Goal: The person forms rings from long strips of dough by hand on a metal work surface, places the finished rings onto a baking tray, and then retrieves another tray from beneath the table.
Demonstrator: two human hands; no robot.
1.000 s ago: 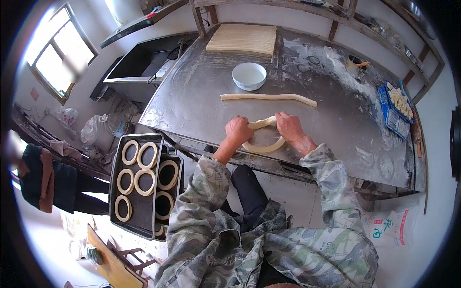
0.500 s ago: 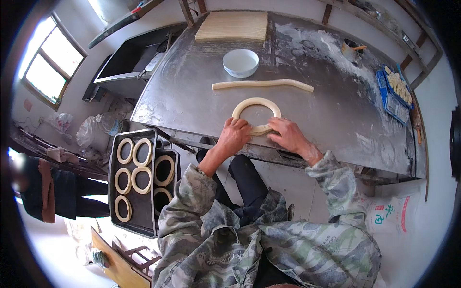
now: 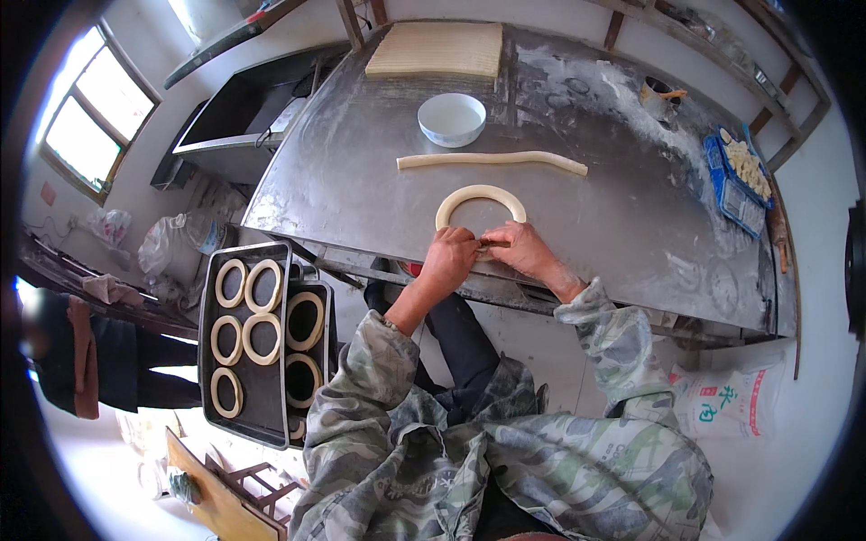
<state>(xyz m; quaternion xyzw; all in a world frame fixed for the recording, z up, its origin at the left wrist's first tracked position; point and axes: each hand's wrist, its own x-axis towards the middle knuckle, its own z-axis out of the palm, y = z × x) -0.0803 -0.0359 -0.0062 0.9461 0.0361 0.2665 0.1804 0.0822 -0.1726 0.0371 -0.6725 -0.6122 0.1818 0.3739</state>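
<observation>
At the near edge of the metal table, a pale dough ring (image 3: 481, 192) lies with its closed curve facing away from me. My left hand (image 3: 451, 257) and my right hand (image 3: 523, 252) are close together over its near side, fingers pinched on the dough where the ends meet. My hands partly hide that join. Just beyond the ring a straight dough rope (image 3: 492, 160) lies crosswise on the table, touched by neither hand. A white bowl (image 3: 452, 137) stands behind the rope.
Dark trays (image 3: 263, 388) holding several dough rings stand left of my legs. A block of dough strips (image 3: 433, 52) lies at the table's far edge. Dough bits on a blue package (image 3: 740, 194), a cup (image 3: 658, 93) and flour are at right. Another person (image 3: 117, 352) stands at left.
Both hands have moved closer together at the near side of the ring, the right one shifting left. The rope and bowl stay in place.
</observation>
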